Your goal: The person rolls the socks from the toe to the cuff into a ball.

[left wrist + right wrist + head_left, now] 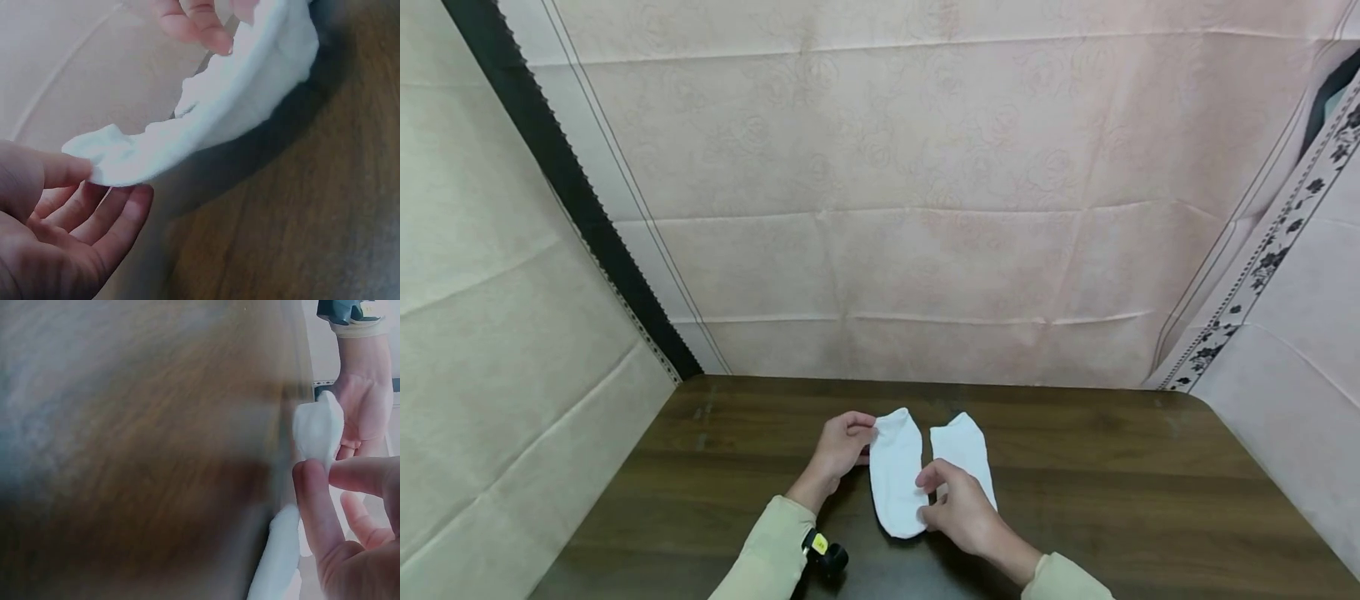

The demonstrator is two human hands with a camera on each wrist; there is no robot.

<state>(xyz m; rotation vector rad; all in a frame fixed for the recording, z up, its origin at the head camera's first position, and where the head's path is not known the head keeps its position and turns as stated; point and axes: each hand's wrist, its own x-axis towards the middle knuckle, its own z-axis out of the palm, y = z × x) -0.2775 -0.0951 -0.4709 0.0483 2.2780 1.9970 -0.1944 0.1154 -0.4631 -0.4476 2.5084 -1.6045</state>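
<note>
A brown wood-grain bench (1112, 483) is walled on three sides by pale, creased cloth (880, 167). Above it, the left hand (842, 451) and right hand (958, 508), each grip narrowed to a pinch, hold one white sock (895, 475) between them; a second sock (962, 448) lies beside it.

from the head, looks forward and down from above the counter (1120, 483), wide enough to take in left hand (842, 448), right hand (961, 506) and the hanging cloth (910, 167) beyond. from the left wrist, peers very close past the left hand and along a white sock (219, 112) toward the right hand. from the right wrist, looks closely past the right hand toward the left (and rolled almost sideways). shares both hands and that sock across the two wrist views.
</note>
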